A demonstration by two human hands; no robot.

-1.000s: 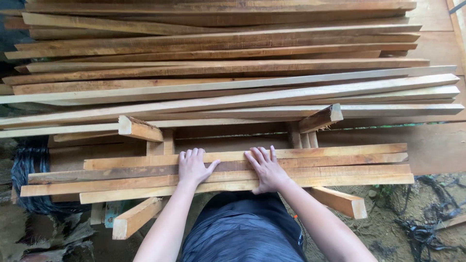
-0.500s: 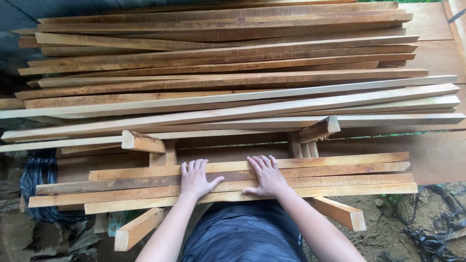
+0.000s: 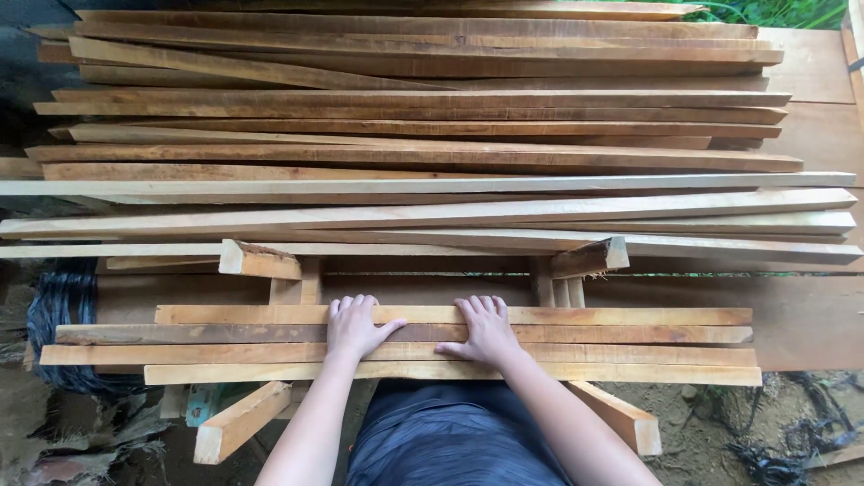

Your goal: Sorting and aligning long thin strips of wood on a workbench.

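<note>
Both of my hands lie flat, palms down, on a small group of long wooden slats (image 3: 630,344) stacked side by side across a low wooden stand. My left hand (image 3: 354,326) rests left of centre with fingers spread over the slats. My right hand (image 3: 487,328) presses the same slats a little to the right, fingers together. Neither hand curls around a slat. Beyond them lies a big pile of long wooden slats (image 3: 423,157), laid lengthwise from left to right.
Angled legs of the stand stick out at the lower left (image 3: 238,423) and lower right (image 3: 621,418). A coil of dark cord (image 3: 58,310) sits at the left. A flat wooden board (image 3: 801,319) lies at the right, over dirt ground with debris.
My view has shifted so the slats sit lower in frame. My hands stayed flat on the near slats, drawing them slightly toward me; the right hand's fingers closed together.
</note>
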